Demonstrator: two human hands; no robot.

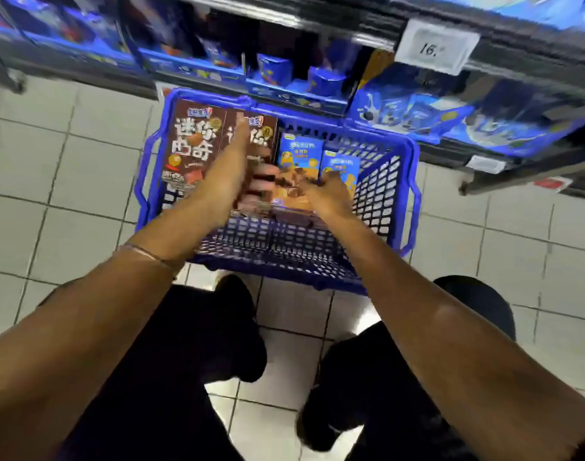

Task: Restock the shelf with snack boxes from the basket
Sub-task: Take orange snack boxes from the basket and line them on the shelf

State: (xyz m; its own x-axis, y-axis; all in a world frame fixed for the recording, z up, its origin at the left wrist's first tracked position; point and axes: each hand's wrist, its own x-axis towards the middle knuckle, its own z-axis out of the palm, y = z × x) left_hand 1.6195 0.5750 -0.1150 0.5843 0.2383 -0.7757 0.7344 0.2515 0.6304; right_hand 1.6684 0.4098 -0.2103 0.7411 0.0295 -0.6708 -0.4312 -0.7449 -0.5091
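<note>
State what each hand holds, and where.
Cannot tell, too blurred. The left hand lies against a brown box in the basket; the right hand is over a blue box.

Both forearms [94, 311] are bare right to the frame edge. A thin pale thread-like band [148, 254] circles the left wrist. Loose black trousers [171, 377] cover both legs.

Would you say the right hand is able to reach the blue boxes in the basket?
Probably yes: the right hand is inside the open-topped basket, right at the nearer blue box, with nothing covering it.
</note>
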